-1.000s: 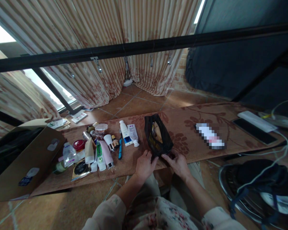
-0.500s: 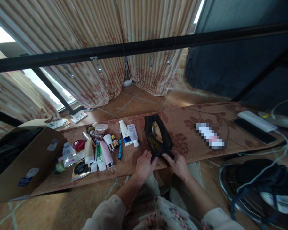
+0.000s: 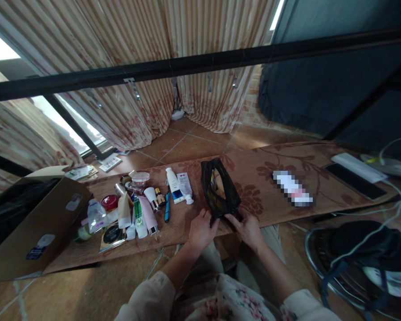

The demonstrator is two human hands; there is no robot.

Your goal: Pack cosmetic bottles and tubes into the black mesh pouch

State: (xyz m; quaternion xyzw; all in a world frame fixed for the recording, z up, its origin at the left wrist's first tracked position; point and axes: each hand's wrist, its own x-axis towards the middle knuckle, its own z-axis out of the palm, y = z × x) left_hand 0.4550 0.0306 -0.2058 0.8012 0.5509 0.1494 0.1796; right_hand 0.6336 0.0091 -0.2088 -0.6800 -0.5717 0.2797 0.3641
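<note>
A black mesh pouch [image 3: 232, 194] lies on the brown patterned cloth [image 3: 247, 160] in front of me, its top gaping. Inside it something tan and yellowish shows, which I cannot make out fully. My left hand [image 3: 202, 229] grips the near left corner of the pouch between thumb and fingers. At the near right corner, my right hand [image 3: 249, 229] pinches the pouch's edge in the same way. Left of the pouch lie a white bottle [image 3: 172, 180] and a white tube [image 3: 185, 186], with a blue pen-like item [image 3: 167, 207] beside them.
Several cosmetic tubes and jars, among them a pink tube [image 3: 148, 214] and a red-lidded jar [image 3: 109, 202], cluster at left by a cardboard box [image 3: 60, 223]. To the right are a blurred-out object [image 3: 292, 188], a dark phone-like slab [image 3: 356, 181] and white cables. A black rail [image 3: 187, 66] crosses ahead.
</note>
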